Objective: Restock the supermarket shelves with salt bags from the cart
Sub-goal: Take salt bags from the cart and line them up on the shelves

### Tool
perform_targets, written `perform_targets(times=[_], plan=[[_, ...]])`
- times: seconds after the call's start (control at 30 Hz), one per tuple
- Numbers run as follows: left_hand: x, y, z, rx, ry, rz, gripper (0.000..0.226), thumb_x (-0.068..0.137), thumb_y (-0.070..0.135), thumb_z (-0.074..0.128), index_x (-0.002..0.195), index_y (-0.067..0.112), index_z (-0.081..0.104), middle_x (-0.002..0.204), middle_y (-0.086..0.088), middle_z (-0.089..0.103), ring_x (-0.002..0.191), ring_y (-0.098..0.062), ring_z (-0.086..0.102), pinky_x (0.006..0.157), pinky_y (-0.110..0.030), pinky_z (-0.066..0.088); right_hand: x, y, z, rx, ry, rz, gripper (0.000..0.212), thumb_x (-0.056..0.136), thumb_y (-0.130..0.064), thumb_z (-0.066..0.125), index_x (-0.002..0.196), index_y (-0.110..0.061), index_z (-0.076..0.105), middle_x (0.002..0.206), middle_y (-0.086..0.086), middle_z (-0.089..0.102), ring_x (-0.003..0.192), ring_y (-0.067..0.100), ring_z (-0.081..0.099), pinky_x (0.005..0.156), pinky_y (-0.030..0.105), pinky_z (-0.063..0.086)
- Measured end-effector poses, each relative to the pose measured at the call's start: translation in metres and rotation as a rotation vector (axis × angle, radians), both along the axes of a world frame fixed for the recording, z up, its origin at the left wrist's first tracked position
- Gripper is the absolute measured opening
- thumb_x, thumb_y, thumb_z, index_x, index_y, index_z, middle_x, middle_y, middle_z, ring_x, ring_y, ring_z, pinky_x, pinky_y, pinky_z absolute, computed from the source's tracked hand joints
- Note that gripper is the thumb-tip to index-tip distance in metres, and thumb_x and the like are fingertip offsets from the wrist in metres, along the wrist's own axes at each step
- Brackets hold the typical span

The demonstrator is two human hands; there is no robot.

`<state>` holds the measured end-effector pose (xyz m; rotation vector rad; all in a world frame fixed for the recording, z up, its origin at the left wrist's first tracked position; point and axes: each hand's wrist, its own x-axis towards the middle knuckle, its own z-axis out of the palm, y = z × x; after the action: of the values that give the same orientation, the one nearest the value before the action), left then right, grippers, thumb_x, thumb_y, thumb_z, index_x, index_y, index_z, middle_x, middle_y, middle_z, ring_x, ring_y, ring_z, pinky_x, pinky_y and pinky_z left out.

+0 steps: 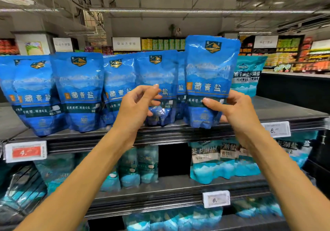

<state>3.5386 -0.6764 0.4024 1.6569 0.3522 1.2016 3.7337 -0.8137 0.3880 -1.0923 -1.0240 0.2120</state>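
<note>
In the head view, the right hand (232, 109) is gripping a blue salt bag (211, 80) by its lower right side, thumb across the front and the other fingers hidden behind it. The bag is standing upright, higher than its neighbours, with its base hanging just at the front lip of the top shelf (178, 132), at about one o'clock from the frame's middle.

The left hand (141, 105) is hovering just in front of the shelved blue bags (80, 91), at about nine o'clock from the held bag. Its fingers are loosely curled and are gripping nothing, though the tips are lying close to the bag standing behind them; whether they are touching it cannot be told. That row is running from nine o'clock toward the middle, leaning slightly and overlapping.

At three o'clock from the held bag, teal salt bags (248, 75) of another brand are standing on the same shelf. A white price tag (275, 129) is sitting on the shelf edge at four o'clock, and a red price tag (26, 152) at eight o'clock. More teal bags are filling the lower shelves (178, 196). The cart is not showing.

Judging by this, the placing step is under way: the bag is being set at the right end of the blue row. The next move is calling for lowering it onto the shelf, pushing it back level with the row, and keeping it clear of the teal brand.
</note>
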Motion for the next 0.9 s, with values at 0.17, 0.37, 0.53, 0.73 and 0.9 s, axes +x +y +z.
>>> perform_targets(times=[0.17, 0.37, 0.53, 0.73, 0.9], plan=[[-0.002, 0.020, -0.019, 0.285, 0.027, 0.262, 0.010, 0.087, 0.026, 0.073, 0.086, 0.021, 0.064, 0.077, 0.012, 0.067, 0.068, -0.003, 0.059, 0.063, -0.014, 0.045, 0.025, 0.019, 0.000, -0.044, 0.047, -0.041, 0.027, 0.076, -0.004, 0.079, 0.102, -0.008, 0.074, 0.089, -0.003, 0.077, 0.077, 0.010, 0.071, 0.064, 0.023, 0.057], [0.010, 0.031, -0.029, 0.752, 0.428, 0.977, 0.086, 0.063, 0.083, 0.058, 0.118, 0.018, 0.048, 0.117, -0.008, 0.047, 0.108, -0.029, 0.044, 0.086, -0.039, 0.038, 0.023, 0.048, -0.010, -0.081, 0.020, -0.018, 0.023, 0.077, -0.008, 0.081, 0.099, -0.012, 0.075, 0.078, -0.010, 0.077, 0.067, 0.000, 0.069, 0.052, 0.010, 0.048], [0.012, 0.046, -0.041, 0.810, 0.627, 1.022, 0.108, 0.073, 0.091, 0.035, 0.156, 0.028, 0.009, 0.159, -0.020, 0.013, 0.149, -0.035, 0.012, 0.115, -0.064, 0.015, 0.021, 0.061, -0.013, -0.142, -0.184, -0.143, 0.023, 0.075, -0.021, 0.085, 0.096, -0.021, 0.076, 0.091, -0.008, 0.078, 0.087, 0.009, 0.073, 0.076, 0.029, 0.058], [0.018, 0.054, -0.043, 0.782, 0.688, 0.956, 0.107, 0.072, 0.095, 0.023, 0.155, 0.036, -0.012, 0.164, -0.017, -0.012, 0.151, -0.032, -0.013, 0.112, -0.072, 0.006, 0.034, 0.063, -0.013, -0.195, -0.387, -0.356, 0.024, 0.071, -0.043, 0.084, 0.089, -0.030, 0.074, 0.060, -0.014, 0.065, 0.051, 0.000, 0.043, 0.056, 0.020, 0.041], [0.022, 0.054, -0.041, 0.768, 0.725, 0.945, 0.107, 0.072, 0.094, 0.019, 0.154, 0.034, -0.016, 0.162, -0.016, -0.020, 0.149, -0.034, -0.020, 0.110, -0.075, 0.004, 0.032, 0.068, -0.012, -0.182, -0.474, -0.439, 0.027, 0.076, -0.041, 0.081, 0.094, -0.023, 0.074, 0.052, -0.019, 0.055, 0.051, 0.005, 0.039, 0.049, 0.014, 0.034]])
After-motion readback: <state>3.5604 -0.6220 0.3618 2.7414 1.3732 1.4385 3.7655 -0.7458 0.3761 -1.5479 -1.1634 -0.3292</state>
